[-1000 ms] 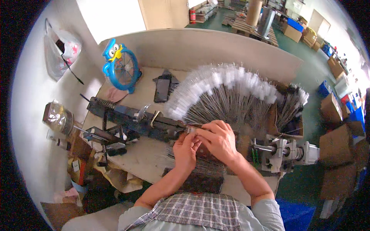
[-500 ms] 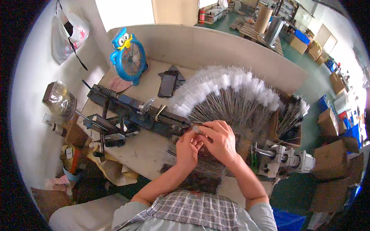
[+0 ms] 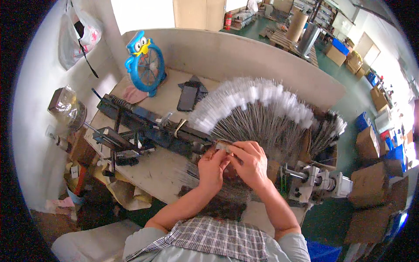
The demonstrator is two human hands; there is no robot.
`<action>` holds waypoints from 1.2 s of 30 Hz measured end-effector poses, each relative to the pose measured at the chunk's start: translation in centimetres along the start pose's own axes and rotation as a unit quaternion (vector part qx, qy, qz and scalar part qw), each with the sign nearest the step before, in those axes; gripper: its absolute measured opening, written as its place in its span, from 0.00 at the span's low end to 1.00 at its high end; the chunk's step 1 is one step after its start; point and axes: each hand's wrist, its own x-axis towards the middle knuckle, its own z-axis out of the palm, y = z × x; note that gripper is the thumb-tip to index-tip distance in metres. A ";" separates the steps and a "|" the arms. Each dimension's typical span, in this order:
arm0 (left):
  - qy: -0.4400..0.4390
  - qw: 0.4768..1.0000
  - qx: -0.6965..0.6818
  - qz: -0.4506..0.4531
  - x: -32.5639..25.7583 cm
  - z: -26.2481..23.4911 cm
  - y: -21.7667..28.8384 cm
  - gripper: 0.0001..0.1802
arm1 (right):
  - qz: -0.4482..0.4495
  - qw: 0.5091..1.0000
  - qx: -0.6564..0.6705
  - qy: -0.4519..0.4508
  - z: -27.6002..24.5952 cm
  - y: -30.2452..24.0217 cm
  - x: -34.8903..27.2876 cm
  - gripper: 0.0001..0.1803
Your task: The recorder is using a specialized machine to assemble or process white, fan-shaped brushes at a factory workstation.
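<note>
My left hand (image 3: pixel 211 171) and my right hand (image 3: pixel 252 165) meet in front of me, at the near end of a long dark machine bar (image 3: pixel 152 124). Fingertips of both hands pinch a small whitish piece (image 3: pixel 223 146); its exact kind is too small to make out. Just beyond my right hand, a wide fan of wire-stemmed brushes with white bristle ends (image 3: pixel 262 98) spreads over the table. Loose dark wires or bristles (image 3: pixel 229 198) lie below my hands, partly hidden by my forearms.
A blue duck-shaped fan (image 3: pixel 148 65) and a black phone (image 3: pixel 187 97) stand and lie at the back left. A metal clamp-like motor unit (image 3: pixel 321 184) sits at the right table edge. More brushes fill a box (image 3: pixel 326 135). Cardboard boxes (image 3: pixel 369 183) are stacked at the far right.
The fingers have shifted slightly around the whitish piece, which shows more plainly now. My hands stay at the end of the bar. The whole view has tilted a little.
</note>
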 end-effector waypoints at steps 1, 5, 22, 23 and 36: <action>0.000 1.000 0.003 -0.002 0.1 -0.2 0.0 0.08 | 0.002 1.000 0.000 -0.004 0.2 0.0 0.1 0.15; -0.004 1.000 -0.013 0.000 0.0 -0.1 0.4 0.08 | 0.001 1.000 0.015 0.004 0.2 0.1 0.3 0.15; -0.008 0.999 -0.045 -0.005 0.6 -0.6 0.0 0.08 | 0.012 0.999 -0.021 0.041 1.1 -0.9 0.4 0.15; -0.002 0.999 -0.042 -0.007 0.5 -0.4 0.1 0.08 | 0.015 0.999 -0.020 0.045 1.0 -0.9 0.3 0.14; -0.020 0.999 -0.047 -0.017 0.4 -0.7 0.2 0.09 | 0.008 1.000 -0.011 0.028 1.0 -0.7 0.2 0.14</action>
